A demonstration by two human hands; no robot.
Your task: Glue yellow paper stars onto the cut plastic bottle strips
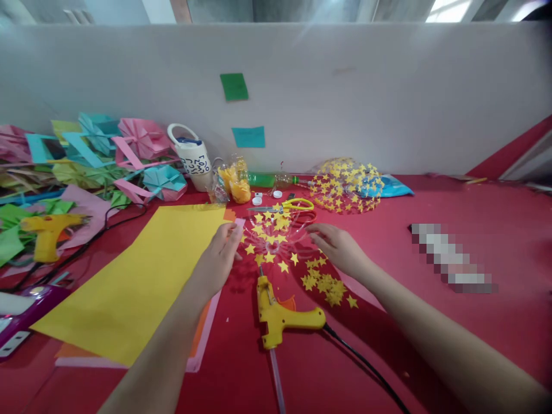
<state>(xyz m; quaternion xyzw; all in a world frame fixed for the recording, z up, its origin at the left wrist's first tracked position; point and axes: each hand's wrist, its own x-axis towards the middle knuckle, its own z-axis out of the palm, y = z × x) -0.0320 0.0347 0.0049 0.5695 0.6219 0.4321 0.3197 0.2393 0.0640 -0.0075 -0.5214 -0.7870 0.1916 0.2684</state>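
A clear plastic piece [272,246] with radiating strips and yellow stars lies between my hands. My left hand [219,256] has its curved fingers at the piece's left edge, above the yellow sheets. At the right edge, my right hand [338,246] pinches with bent fingers; the exact contact is hard to see. Loose yellow stars [328,286] are heaped below my right hand. A yellow glue gun [280,317] lies in front, its nozzle pointing at the plastic piece and a glue stick in its rear. Yellow-handled scissors [297,204] lie just behind the piece.
Yellow paper sheets [142,270] lie at left, beside another glue gun [49,236] and folded paper shapes [142,138]. At the back stand a white cup [194,164], a green bottle [261,179] and a star-covered clear dome [345,185]. A black cord [366,362] runs toward me.
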